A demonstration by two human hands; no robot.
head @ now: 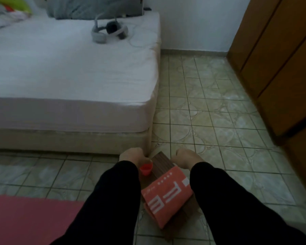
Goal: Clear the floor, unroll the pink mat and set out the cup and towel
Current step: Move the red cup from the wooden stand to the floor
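Note:
A dark wooden board (162,163) is held low over the tiled floor between my two black sleeves. A small orange-red cup (146,169) stands upright on its far left part. A folded coral towel (166,193) with white markings lies on the board's near part. My left hand (132,155) is closed at the board's far left edge, right beside the cup. At the far right edge my right hand (184,158) is closed too. The pink mat (25,221) lies flat on the floor at the lower left, partly hidden by my left arm.
A low bed (69,76) with a white sheet fills the left; its corner is just beyond my left hand. A grey headset (108,30) with a cable lies on it. A brown wardrobe (281,68) stands along the right. Bare tiles (210,103) run between bed and wardrobe.

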